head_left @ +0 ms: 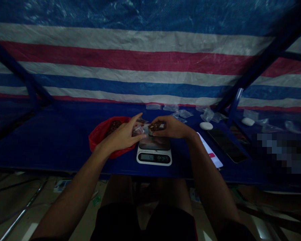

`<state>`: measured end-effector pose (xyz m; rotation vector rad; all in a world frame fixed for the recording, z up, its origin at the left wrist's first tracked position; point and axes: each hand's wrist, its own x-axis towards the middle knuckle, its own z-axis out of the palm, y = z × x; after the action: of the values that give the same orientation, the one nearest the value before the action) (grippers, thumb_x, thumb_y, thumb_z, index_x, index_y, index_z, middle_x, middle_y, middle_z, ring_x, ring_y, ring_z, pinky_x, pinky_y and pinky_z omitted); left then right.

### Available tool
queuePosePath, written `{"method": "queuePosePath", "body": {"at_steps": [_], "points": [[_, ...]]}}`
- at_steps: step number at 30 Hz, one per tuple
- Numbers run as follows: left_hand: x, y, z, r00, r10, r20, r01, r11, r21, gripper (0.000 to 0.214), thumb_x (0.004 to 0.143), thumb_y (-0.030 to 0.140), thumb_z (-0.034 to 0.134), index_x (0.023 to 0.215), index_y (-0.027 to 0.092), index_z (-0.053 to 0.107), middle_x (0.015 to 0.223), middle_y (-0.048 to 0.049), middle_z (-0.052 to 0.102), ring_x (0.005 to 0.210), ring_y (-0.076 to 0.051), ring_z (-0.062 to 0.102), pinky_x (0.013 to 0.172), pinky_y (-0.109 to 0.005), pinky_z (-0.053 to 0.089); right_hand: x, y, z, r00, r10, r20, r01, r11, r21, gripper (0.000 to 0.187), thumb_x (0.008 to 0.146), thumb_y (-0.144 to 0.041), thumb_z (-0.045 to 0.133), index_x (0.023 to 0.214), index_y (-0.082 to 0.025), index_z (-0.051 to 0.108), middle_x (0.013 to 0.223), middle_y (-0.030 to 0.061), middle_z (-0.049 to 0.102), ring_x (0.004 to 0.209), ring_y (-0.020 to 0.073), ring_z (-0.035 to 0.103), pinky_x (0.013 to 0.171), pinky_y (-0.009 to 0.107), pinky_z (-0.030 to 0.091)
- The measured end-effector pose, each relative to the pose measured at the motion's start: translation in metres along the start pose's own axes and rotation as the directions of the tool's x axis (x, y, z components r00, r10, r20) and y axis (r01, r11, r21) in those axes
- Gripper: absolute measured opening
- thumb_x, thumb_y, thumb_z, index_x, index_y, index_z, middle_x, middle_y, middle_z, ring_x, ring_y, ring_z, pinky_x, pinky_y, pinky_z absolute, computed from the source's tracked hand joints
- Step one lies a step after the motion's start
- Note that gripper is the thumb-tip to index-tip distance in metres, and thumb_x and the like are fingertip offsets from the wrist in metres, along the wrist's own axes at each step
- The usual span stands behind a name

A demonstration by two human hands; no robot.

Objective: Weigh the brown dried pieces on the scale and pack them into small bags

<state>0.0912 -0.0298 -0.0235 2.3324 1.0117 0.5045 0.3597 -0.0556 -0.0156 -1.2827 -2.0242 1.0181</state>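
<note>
Between the thumb and fingers of my left hand is a small clear plastic bag, partly hidden by the fingers. My right hand grips a small round cup heaped with brown pieces, too small and dark to name. The cup is over the back of a white digital scale with a metal plate; I cannot tell whether it touches the plate. The lit display seems to read 50. Beside the left wrist, a red plastic bag lies open, with dark brown pieces inside.
Several clear plastic bags lie along the back of the blue table. To the right are a white oval case, a dark phone and a white paper. A striped tarp hangs behind, with blue frame bars at both sides.
</note>
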Motion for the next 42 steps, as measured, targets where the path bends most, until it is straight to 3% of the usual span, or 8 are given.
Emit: {"method": "queuePosePath", "body": {"at_steps": [3, 9, 14, 23, 30, 35, 42], "points": [[0.0, 0.0, 0.006, 1.0, 0.017, 0.002, -0.017, 1.0, -0.014, 0.095, 0.094, 0.047, 0.073, 0.172, 0.024, 0.025, 0.16, -0.0193, 0.058, 0.147, -0.035, 0.058, 0.121, -0.054, 0.046, 0.001, 0.002, 0.002, 0.998, -0.057, -0.022, 0.057, 0.998, 0.003, 0.034, 0.083, -0.034, 0.083, 0.114, -0.02, 0.076, 0.114, 0.0071, 0.081, 0.101, 0.0223, 0.075, 0.092, 0.037, 0.059], [0.006, 0.004, 0.012, 0.998, 0.039, -0.051, -0.042, 0.998, -0.054, 0.097, 0.09, 0.044, 0.078, 0.172, 0.025, 0.028, 0.154, -0.0204, 0.063, 0.144, -0.038, 0.061, 0.118, -0.057, 0.048, 0.003, 0.001, 0.006, 0.982, -0.163, -0.093, 0.152, 0.982, -0.112, 0.033, 0.085, -0.027, 0.081, 0.117, -0.021, 0.077, 0.116, 0.0069, 0.082, 0.104, 0.0229, 0.075, 0.096, 0.038, 0.057], [0.01, 0.007, 0.014, 0.995, 0.026, -0.091, -0.032, 0.997, -0.069, 0.097, 0.088, 0.039, 0.08, 0.171, 0.026, 0.031, 0.143, -0.0184, 0.072, 0.133, -0.037, 0.069, 0.112, -0.055, 0.054, 0.003, -0.002, 0.009, 0.971, -0.212, -0.111, 0.182, 0.955, -0.236, 0.035, 0.086, -0.026, 0.078, 0.121, -0.021, 0.078, 0.121, 0.0089, 0.081, 0.108, 0.0254, 0.075, 0.097, 0.039, 0.057], [0.013, 0.009, 0.017, 0.994, 0.03, -0.105, -0.043, 0.991, -0.127, 0.098, 0.085, 0.03, 0.082, 0.169, 0.023, 0.033, 0.14, -0.0174, 0.074, 0.13, -0.035, 0.071, 0.11, -0.052, 0.056, 0.005, -0.002, 0.015, 0.959, -0.269, -0.091, 0.223, 0.911, -0.346, 0.038, 0.087, -0.023, 0.074, 0.125, -0.023, 0.079, 0.119, 0.0099, 0.075, 0.105, 0.0252, 0.071, 0.094, 0.039, 0.055], [0.012, 0.008, 0.019, 0.989, 0.015, -0.145, -0.036, 0.988, -0.148, 0.098, 0.082, 0.028, 0.085, 0.167, 0.023, 0.036, 0.144, -0.0163, 0.071, 0.132, -0.033, 0.07, 0.115, -0.052, 0.054, 0.006, -0.007, 0.017, 0.968, -0.244, -0.058, 0.209, 0.913, -0.35, 0.037, 0.087, -0.021, 0.074, 0.124, -0.024, 0.077, 0.118, 0.0087, 0.073, 0.104, 0.0249, 0.069, 0.092, 0.038, 0.053], [0.012, 0.003, 0.022, 0.985, 0.05, -0.167, -0.085, 0.974, -0.21, 0.098, 0.081, 0.027, 0.086, 0.166, 0.025, 0.037, 0.142, -0.0159, 0.071, 0.124, -0.032, 0.073, 0.112, -0.054, 0.055, 0.005, -0.008, 0.018, 0.978, -0.173, -0.113, 0.128, 0.937, -0.324, 0.036, 0.084, -0.021, 0.077, 0.119, -0.02, 0.072, 0.113, 0.0088, 0.078, 0.099, 0.0253, 0.071, 0.086, 0.037, 0.053], [0.012, 0.001, 0.023, 0.982, 0.069, -0.174, -0.111, 0.963, -0.245, 0.096, 0.081, 0.028, 0.086, 0.165, 0.025, 0.039, 0.141, -0.0157, 0.071, 0.12, -0.031, 0.074, 0.111, -0.054, 0.056, 0.006, -0.004, 0.017, 0.95, -0.292, -0.106, 0.248, 0.918, -0.309, 0.029, 0.085, -0.021, 0.077, 0.114, -0.023, 0.076, 0.116, 0.008, 0.076, 0.105, 0.0249, 0.07, 0.095, 0.039, 0.053]]}}
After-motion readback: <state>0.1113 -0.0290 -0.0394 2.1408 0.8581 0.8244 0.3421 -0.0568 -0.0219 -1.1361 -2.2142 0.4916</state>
